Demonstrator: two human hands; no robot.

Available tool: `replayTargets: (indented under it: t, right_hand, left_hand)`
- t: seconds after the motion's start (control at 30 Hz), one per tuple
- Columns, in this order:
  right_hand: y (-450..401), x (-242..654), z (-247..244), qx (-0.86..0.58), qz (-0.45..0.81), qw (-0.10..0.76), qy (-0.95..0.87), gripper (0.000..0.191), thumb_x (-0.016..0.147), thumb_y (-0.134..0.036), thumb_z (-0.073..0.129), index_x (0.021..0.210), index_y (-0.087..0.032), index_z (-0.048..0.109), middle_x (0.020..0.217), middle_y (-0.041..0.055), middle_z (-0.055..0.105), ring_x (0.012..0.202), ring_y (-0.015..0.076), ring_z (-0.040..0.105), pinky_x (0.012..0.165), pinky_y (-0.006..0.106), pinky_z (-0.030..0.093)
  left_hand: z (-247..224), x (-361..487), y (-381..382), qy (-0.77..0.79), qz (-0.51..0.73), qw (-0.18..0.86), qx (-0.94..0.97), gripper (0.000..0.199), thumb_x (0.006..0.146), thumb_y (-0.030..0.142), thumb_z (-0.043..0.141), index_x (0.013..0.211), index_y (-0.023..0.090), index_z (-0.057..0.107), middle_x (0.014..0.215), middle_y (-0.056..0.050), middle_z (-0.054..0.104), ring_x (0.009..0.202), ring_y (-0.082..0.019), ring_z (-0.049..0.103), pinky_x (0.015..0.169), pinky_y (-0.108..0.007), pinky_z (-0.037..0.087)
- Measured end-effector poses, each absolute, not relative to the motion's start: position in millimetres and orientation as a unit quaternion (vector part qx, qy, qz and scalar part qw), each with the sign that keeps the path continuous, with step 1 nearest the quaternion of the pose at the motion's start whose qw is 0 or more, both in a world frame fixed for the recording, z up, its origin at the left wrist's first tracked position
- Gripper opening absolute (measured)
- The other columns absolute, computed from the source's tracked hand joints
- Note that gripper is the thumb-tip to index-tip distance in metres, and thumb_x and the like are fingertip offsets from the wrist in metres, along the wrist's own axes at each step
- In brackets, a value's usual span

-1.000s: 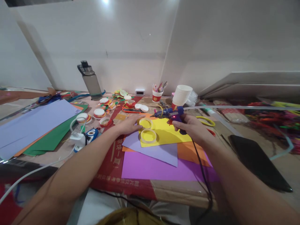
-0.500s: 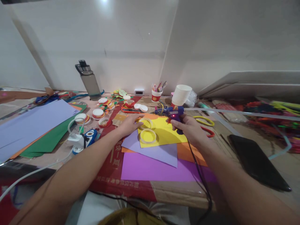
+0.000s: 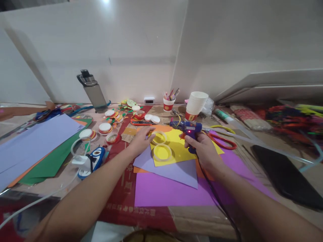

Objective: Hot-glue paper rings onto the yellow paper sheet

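Note:
My right hand (image 3: 205, 148) is closed round the handle of a blue hot glue gun (image 3: 188, 129), whose small red light glows. Its nozzle points left, and a long clear glue stick (image 3: 234, 132) runs out of the back. My left hand (image 3: 142, 140) reaches in from the left, thumb and fingers a little apart at the left edge of a pale ring (image 3: 166, 136). A second pale ring (image 3: 163, 153) lies just in front of it. Both rings rest on a yellow paper sheet (image 3: 185, 156), over lilac paper (image 3: 176, 174) and purple paper (image 3: 164, 195).
Several white-topped paper crafts (image 3: 105, 128), a power strip (image 3: 97, 156) and a bottle (image 3: 93, 94) stand left. Behind are a cutter (image 3: 141, 122), a pen cup (image 3: 168, 104) and stacked paper cups (image 3: 196, 102). Red-handled scissors (image 3: 224, 144) and a black phone (image 3: 285, 174) lie right.
The view has shifted slightly, so the table sits a little differently in it. My right hand with the glue gun has moved slightly, uncovering more of the red scissors handle. The left hand stays by the rings.

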State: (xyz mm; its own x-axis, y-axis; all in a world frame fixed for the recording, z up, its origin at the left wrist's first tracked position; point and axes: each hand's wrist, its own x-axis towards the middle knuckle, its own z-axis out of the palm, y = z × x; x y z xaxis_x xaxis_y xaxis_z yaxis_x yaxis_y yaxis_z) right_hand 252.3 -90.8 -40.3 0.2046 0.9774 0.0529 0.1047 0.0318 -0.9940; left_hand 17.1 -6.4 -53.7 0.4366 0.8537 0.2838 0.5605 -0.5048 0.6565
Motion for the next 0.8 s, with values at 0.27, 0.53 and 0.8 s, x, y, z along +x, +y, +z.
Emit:
replayTargets:
  t: [0.27,0.53,0.8]
  right_hand:
    - [-89,257,-49,-0.584,0.415,0.499,-0.487,0.032,0.07,-0.048,0.067,0.086,-0.021,0.059,0.065,-0.0004,0.056,0.057,0.0148,0.047,0.056,0.029,0.035]
    - [-87,257,-52,-0.556,0.435,0.51,-0.492,0.031,0.072,-0.044,0.068,0.09,-0.021,0.058,0.064,-0.0016,0.055,0.056,0.0136,0.046,0.054,0.028,0.034]
    - [-86,256,-46,-0.548,0.431,0.53,-0.483,0.029,0.072,-0.042,0.067,0.089,-0.02,0.059,0.064,-0.001,0.056,0.055,0.0121,0.045,0.053,0.028,0.034]
  left_hand:
    - [-55,18,-7,0.425,0.278,0.255,0.823,0.036,0.09,0.037,0.056,0.121,0.02,0.062,0.125,-0.01,0.065,0.118,-0.025,0.057,0.104,-0.043,0.043]
    - [-61,17,0,0.421,0.267,0.242,0.832,0.037,0.087,0.026,0.06,0.123,0.019,0.061,0.123,-0.01,0.066,0.114,-0.023,0.059,0.102,-0.04,0.045]
    - [-53,15,-4,0.419,0.272,0.218,0.838,0.039,0.092,0.036,0.052,0.126,0.018,0.061,0.13,-0.01,0.063,0.123,-0.024,0.054,0.109,-0.042,0.039]
